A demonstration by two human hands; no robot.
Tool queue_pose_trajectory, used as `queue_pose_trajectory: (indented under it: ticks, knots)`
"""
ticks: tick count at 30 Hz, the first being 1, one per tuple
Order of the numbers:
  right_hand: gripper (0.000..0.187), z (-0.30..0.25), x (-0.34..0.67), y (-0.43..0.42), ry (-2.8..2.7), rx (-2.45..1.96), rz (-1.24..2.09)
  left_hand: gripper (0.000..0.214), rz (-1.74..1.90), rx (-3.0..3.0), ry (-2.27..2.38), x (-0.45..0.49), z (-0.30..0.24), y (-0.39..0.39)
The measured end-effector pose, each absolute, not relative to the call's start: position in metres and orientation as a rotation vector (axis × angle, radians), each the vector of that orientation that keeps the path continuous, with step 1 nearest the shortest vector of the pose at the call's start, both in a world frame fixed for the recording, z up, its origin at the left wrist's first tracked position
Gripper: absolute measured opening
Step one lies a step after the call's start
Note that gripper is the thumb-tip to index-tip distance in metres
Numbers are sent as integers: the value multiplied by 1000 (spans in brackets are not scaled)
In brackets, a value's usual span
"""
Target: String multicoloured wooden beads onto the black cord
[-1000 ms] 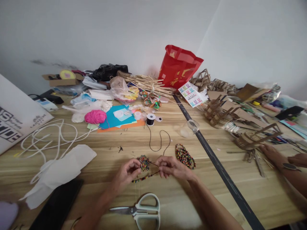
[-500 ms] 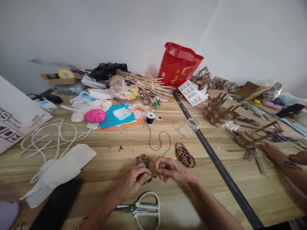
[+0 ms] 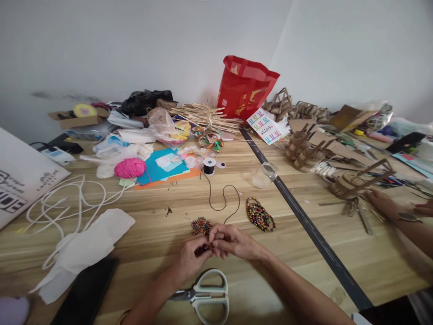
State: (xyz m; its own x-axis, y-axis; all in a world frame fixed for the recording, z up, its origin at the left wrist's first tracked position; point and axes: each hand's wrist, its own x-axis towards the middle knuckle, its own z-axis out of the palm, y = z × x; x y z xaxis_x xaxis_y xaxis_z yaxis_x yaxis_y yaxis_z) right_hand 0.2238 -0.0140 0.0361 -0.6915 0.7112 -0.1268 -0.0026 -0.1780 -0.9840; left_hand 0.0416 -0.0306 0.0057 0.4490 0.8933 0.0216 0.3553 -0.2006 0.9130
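My left hand (image 3: 191, 258) and my right hand (image 3: 233, 241) meet fingertip to fingertip over the table. A black cord (image 3: 225, 198) runs from its white spool (image 3: 209, 166) down into my right hand, whose fingers are pinched on it. The fingers of my left hand curl around the dark, beaded end of the cord, mostly hidden. Just behind my hands sits a pile of small multicoloured beads (image 3: 200, 225). To the right lies a looped bead strand (image 3: 260, 214). Scissors (image 3: 211, 295) with pale handles rest on the table below my hands.
Another person's hand (image 3: 384, 205) is at the right, by a small woven basket (image 3: 352, 183). A clear jar (image 3: 265, 174) lies by the dark strip (image 3: 311, 230). Left are white cable (image 3: 79, 203), white paper (image 3: 86, 248) and pink yarn (image 3: 130, 168). A red bag (image 3: 245, 90) stands behind.
My hands have come together, with the fingertips now touching. The short beaded length that showed between them is now mostly hidden. The whole view has shifted slightly.
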Motion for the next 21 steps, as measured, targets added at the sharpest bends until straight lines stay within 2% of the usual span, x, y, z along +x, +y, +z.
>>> queue_pose_trajectory:
  ticks: [3,10,12,17,21]
  knots:
    - [38,35,223,-15,-1616,-797,1915,14,768,1800,1171,41,5,-30]
    - [38,31,224,-14,-1646,-817,1863,18,824,1794,1060,43,9,-31]
    - [36,29,229,-11,-1687,-912,1731,18,815,1730,1100,41,9,-30]
    - [24,28,243,-2,-1814,-1229,1149,16,817,1484,1140,33,6,-25]
    - [21,31,246,-2,-1924,-1186,1231,20,828,1311,1096,29,10,-22]
